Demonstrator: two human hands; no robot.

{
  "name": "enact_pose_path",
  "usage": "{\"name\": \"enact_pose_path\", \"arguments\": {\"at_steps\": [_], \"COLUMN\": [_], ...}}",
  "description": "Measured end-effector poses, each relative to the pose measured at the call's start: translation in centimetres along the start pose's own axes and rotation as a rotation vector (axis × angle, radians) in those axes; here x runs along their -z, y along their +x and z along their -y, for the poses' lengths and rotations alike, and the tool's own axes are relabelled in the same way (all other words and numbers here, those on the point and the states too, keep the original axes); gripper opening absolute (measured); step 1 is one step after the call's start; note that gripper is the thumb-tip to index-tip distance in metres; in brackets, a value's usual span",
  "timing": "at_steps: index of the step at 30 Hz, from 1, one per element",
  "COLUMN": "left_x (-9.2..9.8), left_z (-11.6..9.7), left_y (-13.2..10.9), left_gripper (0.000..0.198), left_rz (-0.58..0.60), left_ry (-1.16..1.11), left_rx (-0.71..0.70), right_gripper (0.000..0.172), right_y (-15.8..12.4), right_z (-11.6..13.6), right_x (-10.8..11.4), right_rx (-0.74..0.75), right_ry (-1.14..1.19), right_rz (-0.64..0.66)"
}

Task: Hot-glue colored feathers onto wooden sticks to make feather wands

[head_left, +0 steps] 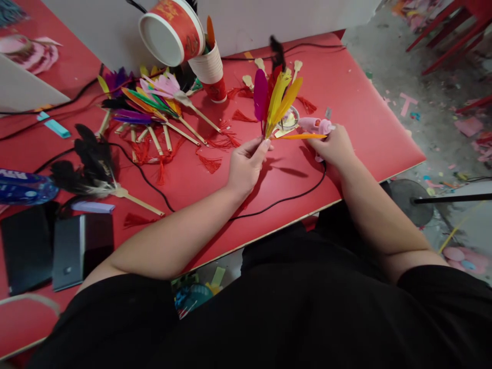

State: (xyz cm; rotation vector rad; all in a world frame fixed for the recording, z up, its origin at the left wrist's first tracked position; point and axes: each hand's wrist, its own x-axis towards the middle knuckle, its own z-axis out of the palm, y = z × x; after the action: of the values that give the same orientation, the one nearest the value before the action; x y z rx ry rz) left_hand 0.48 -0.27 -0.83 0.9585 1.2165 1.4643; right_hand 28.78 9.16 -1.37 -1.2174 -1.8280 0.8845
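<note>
"While the left hand (248, 165) is holding an item up, what are you entering for it?"

"One feather bunch (275, 102), magenta and yellow plumes, fanning upward. Thumb and fingers are pressing together on the quill ends, keeping the bunch above the red tabletop (376, 123), in front of the wearer."

"And for the right hand (337, 146)?"

"One pink glue gun (315, 124), corded. The fingers are closing around its handle, and the nozzle is pointing toward the bunch. A black cord (282, 199) is running from the handle along the table edge."

"Anything between the hands?"

"One orange feather (302, 137), lying nearly level. It is spanning from the left fingertips toward the right hand; which one is bearing it, I cannot tell. Behind, one round dish (296, 111) is showing partly, pale matter inside."

"Remaining stock?"

"Feather fans (151, 105), mixed colours, several, their wooden handles pointing toward the wearer, red tassels (209, 163) trailing. One black feather fan (100, 177), resting apart, nearer the left forearm. One stack of paper cups (209, 72), standing at the back, with a red-and-white paper tub (172, 32) tilting beside its top."
</note>
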Motion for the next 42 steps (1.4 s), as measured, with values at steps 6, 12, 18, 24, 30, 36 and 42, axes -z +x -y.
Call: {"name": "enact_pose_path", "arguments": {"at_steps": [6, 12, 18, 24, 30, 36, 42], "left_x": [0.0, -0.1, -0.1, 0.2, 0.1, 0.1, 0.1], "left_z": [0.4, 0.5, 0.0, 0.5, 1.6, 0.9, 0.5], "left_y": [0.3, 0.4, 0.2, 0.2, 0.4, 0.0, 0.0], "left_gripper": [0.032, 0.032, 0.031, 0.031, 0.039, 0.037, 0.022], "left_rz": [0.007, 0.024, 0.019, 0.036, -0.044, 0.090, 0.089], "left_ry": [-0.053, -0.100, -0.060, -0.056, -0.052, -0.077, -0.070], "left_rx": [0.006, 0.005, 0.002, -0.003, 0.027, -0.043, -0.058], "right_gripper": [0.055, 0.063, 0.062, 0.042, 0.024, 0.016, 0.035], "right_y": [-5.7, -7.9, -3.2, -2.6, -0.6, -0.6, -1.3], "right_z": [4.6, 8.0, 8.9, 12.8, 19.7, 20.1, 14.4], "right_x": [-1.1, -7.0, -8.0, -6.7, -8.8, -5.7, -2.6], "right_rx": [0.244, 0.077, 0.064, 0.204, 0.131, 0.294, 0.214], "right_ry": [-0.114, 0.126, 0.163, -0.178, -0.827, -0.645, 0.068], "right_rz": [-0.474, -0.101, -0.090, -0.019, 0.332, 0.293, -0.100]}}
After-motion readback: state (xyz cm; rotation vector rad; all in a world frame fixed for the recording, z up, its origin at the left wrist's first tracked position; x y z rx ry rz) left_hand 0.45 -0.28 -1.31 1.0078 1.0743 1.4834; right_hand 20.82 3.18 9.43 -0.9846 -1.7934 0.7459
